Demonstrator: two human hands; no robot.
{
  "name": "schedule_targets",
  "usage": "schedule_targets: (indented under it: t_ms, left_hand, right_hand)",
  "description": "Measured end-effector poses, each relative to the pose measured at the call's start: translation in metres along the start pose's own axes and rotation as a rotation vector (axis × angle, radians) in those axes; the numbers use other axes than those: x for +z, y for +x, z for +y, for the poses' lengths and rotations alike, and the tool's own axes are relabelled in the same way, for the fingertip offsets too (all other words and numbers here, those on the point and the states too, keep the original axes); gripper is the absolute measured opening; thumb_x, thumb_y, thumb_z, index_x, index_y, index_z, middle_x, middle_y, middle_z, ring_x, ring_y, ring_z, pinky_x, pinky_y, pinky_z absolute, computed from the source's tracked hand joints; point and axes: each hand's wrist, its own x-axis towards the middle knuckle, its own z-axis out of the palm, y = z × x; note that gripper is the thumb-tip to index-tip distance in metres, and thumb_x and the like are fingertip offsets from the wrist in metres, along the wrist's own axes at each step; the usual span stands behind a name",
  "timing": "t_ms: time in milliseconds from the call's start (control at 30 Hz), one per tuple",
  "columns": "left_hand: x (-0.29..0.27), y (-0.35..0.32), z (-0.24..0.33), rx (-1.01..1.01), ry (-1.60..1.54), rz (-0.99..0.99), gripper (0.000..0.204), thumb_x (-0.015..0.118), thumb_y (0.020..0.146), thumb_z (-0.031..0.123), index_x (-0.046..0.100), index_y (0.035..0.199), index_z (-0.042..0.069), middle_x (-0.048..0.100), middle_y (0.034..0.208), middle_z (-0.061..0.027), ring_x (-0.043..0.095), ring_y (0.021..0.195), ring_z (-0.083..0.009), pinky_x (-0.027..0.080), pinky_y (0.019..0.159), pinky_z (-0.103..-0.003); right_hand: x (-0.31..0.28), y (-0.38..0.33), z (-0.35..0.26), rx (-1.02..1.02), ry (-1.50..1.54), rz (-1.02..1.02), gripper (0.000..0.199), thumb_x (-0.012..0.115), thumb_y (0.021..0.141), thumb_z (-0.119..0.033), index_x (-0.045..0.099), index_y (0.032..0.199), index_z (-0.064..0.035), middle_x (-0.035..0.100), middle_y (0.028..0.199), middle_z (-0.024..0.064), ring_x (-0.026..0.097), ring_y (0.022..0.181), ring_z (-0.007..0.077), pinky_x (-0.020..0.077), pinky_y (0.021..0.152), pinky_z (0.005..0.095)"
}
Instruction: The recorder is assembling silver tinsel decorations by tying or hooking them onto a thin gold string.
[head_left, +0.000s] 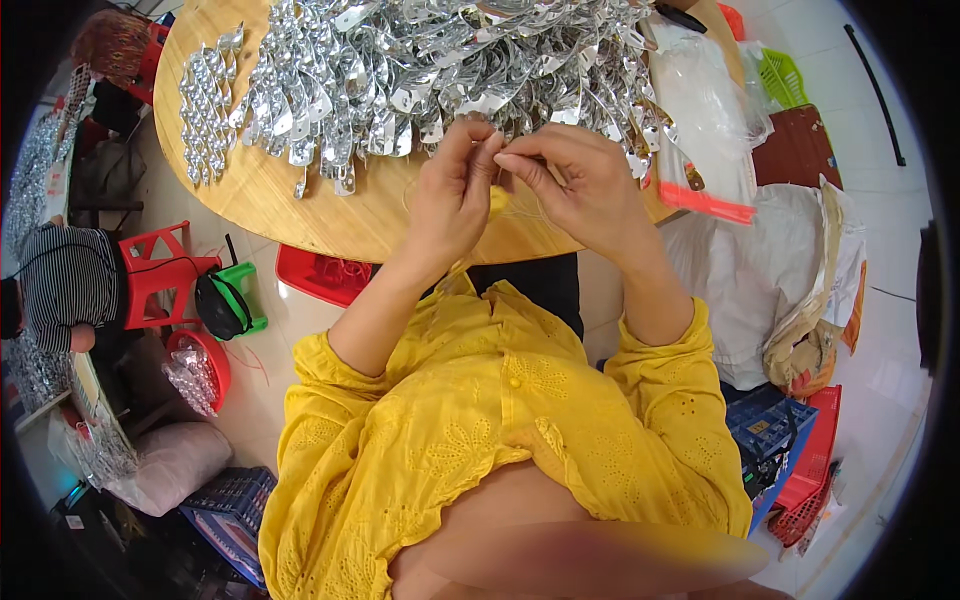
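Observation:
My left hand (pixel 455 190) and my right hand (pixel 585 185) meet over the near side of the round wooden table (pixel 300 215). Thumb and forefinger of each are pinched together, the fingertips almost touching. Whatever lies between them is too small to make out. A fine pale line, like thread, shows below the fingers. Just beyond the hands spreads a big heap of shiny silver twisted strips (pixel 400 80). To its left, several silver spirals (pixel 208 115) lie side by side in a separate group.
Clear plastic bags with a red edge (pixel 708 205) lie at the table's right. White sacks (pixel 735 290) and a blue crate (pixel 765 430) stand on the right. A red basin (pixel 325 275) sits under the table edge. At left, a person in stripes (pixel 75 280) is near a red stool (pixel 155 270).

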Motion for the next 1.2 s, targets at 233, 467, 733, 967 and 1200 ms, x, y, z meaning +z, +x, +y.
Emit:
schedule_targets:
  t_ms: [233,467,733,967,1200]
  left_hand:
    - [-0.014,-0.003,-0.013,-0.039,-0.242,0.118,0.008,0.043,0.085,0.012,0.042,0.082,0.005,0.040,0.057,0.0031,0.034,0.047,-0.0021,0.027,0.042,-0.015]
    - [-0.023,0.000,-0.011,-0.047,-0.272,0.138,0.008,0.043,0.085,0.011,0.042,0.081,0.003,0.040,0.058,0.0020,0.033,0.046,-0.0030,0.027,0.040,-0.015]
    - [-0.023,-0.001,-0.010,-0.066,-0.254,0.119,0.010,0.044,0.085,0.013,0.042,0.082,0.004,0.041,0.059,0.0029,0.034,0.048,-0.0020,0.028,0.042,-0.015]
    - [-0.024,0.000,-0.012,-0.065,-0.275,0.130,0.010,0.044,0.084,0.013,0.042,0.082,0.004,0.040,0.059,0.0029,0.034,0.048,-0.0022,0.027,0.042,-0.015]
    - [-0.025,0.000,-0.006,-0.092,-0.235,0.068,0.010,0.044,0.085,0.013,0.043,0.081,0.003,0.044,0.061,0.0018,0.036,0.050,-0.0018,0.028,0.043,-0.015]
  right_hand:
    - [-0.026,-0.016,0.013,0.384,0.088,-0.031,0.010,0.063,0.069,-0.006,0.059,0.077,-0.0010,0.055,0.064,0.0010,0.048,0.057,0.0051,0.0361,0.050,0.0173]
    - [-0.036,-0.030,0.024,0.520,0.365,0.152,0.012,0.061,0.072,-0.006,0.058,0.081,0.0008,0.057,0.071,0.0011,0.050,0.061,0.0052,0.0388,0.054,0.0164]
    - [-0.038,-0.035,0.028,0.537,0.520,0.251,0.013,0.057,0.075,-0.006,0.057,0.084,0.0029,0.059,0.072,0.0073,0.052,0.058,0.0077,0.0388,0.045,0.0165]
    - [-0.038,-0.035,0.026,0.550,0.533,0.374,0.014,0.056,0.076,-0.007,0.056,0.085,0.0041,0.059,0.073,0.0114,0.054,0.057,0.0110,0.0375,0.039,0.0173]
    - [-0.033,-0.031,0.022,0.377,0.682,0.503,0.011,0.052,0.078,-0.004,0.055,0.084,0.0040,0.059,0.073,0.0127,0.055,0.056,0.0142,0.0405,0.042,0.0196]
